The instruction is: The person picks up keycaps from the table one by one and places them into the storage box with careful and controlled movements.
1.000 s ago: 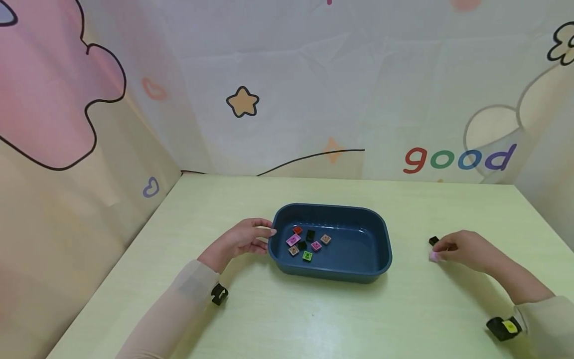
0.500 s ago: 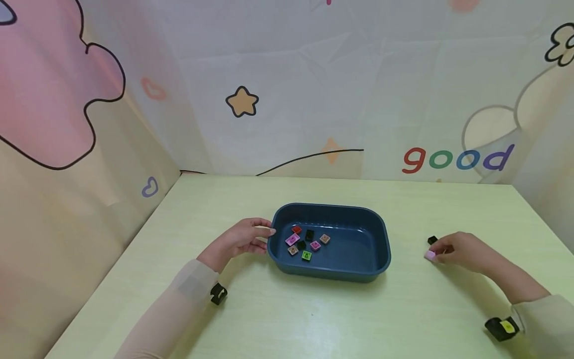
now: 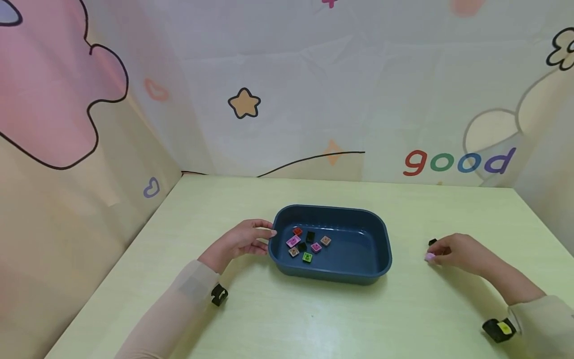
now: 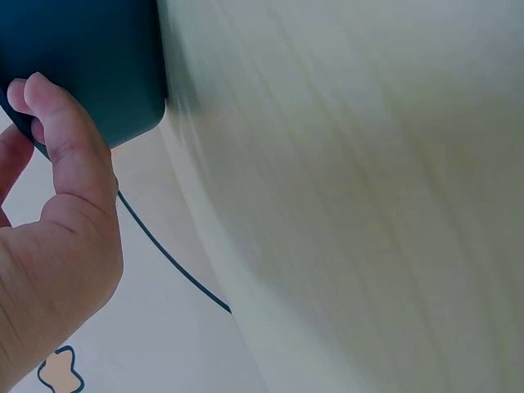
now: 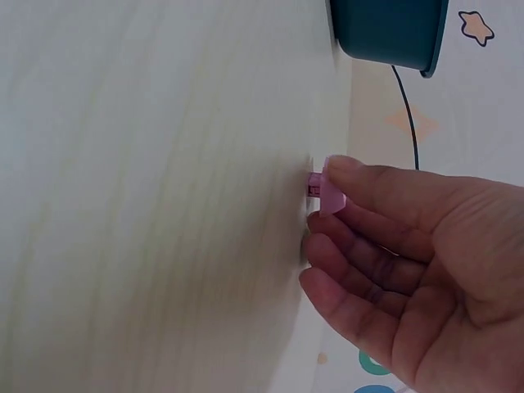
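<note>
My left hand (image 3: 245,238) grips the left end of a dark blue tray (image 3: 358,279), the thumb at its rim and the other fingers along the outside. Inside the tray's left half lie several small keycaps, among them a green keycap (image 3: 307,258), a red keycap (image 3: 297,231) and a pink keycap (image 3: 293,241). To the right of the tray, my right hand (image 3: 464,253) pinches a pink keycap (image 5: 332,195) between thumb and index finger, at the tabletop, a small stem jutting from it. Just behind those fingers sits a black piece (image 3: 432,242), partly hidden.
The pale green tabletop (image 3: 314,324) reaches back to a printed cloth backdrop (image 3: 287,99), with another cloth side (image 3: 112,224) on the left. A black band (image 3: 219,294) is at the left wrist, and another black band (image 3: 499,330) at the right.
My right hand has shifted slightly left with the pink keycap, away from the black piece's front. My left hand and the tray have stayed in place.
</note>
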The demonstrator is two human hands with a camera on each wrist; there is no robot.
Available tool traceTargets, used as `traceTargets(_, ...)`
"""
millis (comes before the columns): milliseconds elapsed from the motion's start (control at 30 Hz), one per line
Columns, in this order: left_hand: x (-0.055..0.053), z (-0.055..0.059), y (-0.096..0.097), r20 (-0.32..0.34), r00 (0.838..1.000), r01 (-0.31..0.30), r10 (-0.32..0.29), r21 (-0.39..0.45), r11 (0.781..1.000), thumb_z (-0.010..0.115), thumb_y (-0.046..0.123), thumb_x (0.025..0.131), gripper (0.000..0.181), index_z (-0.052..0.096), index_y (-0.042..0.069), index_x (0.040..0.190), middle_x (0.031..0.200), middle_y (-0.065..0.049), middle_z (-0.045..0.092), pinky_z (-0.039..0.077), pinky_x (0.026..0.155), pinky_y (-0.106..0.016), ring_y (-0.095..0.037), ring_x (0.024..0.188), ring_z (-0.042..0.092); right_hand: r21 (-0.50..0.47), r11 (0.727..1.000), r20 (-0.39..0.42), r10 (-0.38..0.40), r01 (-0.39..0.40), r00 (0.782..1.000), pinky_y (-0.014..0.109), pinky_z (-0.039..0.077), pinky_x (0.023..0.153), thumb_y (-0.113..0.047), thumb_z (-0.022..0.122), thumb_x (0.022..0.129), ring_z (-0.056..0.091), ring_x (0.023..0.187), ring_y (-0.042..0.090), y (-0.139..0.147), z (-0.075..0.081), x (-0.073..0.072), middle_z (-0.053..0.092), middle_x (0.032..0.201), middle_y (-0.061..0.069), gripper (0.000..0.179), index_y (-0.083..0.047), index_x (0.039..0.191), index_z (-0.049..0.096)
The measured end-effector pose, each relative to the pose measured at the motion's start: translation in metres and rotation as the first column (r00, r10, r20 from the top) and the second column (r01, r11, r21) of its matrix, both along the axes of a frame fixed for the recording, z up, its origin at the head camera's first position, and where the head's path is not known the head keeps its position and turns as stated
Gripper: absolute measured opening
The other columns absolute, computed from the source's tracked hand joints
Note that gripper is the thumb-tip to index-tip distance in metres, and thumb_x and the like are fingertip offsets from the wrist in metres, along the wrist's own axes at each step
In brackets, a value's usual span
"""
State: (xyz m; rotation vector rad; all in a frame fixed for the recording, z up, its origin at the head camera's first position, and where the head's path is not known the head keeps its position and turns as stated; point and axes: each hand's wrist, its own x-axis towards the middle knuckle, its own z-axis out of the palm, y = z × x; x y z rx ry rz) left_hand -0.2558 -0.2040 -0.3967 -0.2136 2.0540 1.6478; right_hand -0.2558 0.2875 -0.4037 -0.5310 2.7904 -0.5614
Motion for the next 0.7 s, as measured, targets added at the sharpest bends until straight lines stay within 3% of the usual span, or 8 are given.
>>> traceTargets(333,-0.001,0.002,0.003,-0.002,1.000,-0.005,0.005,-0.012,1.000,0.061,0.017,0.103,0.034,0.054,0.003,0.133,0.081,-0.002,0.066,0.059,0.060,-0.020,-0.011,0.060,0.065,0.007,1.000,-0.034,0.011,-0.011,0.999,0.030,0.052,0.073,-0.014,0.075,0.091,0.060,0.086,0.020,0.001,0.005,0.001,0.075,0.099,0.016,0.021,0.002,0.104,0.076)
traceTargets(700,0.001,0.002,0.002,-0.005,1.000,-0.010,0.010,-0.015,1.000,0.061,0.016,0.103,0.033,0.055,0.002,0.132,0.079,-0.002,0.066,0.058,0.059,-0.020,-0.012,0.060,0.064,0.005,1.000,-0.019,0.027,-0.027,0.999,0.028,0.055,0.073,-0.019,0.072,0.095,0.065,0.089,0.019,-0.002,0.038,-0.003,0.076,0.099,0.010,0.027,0.003,0.110,0.074)
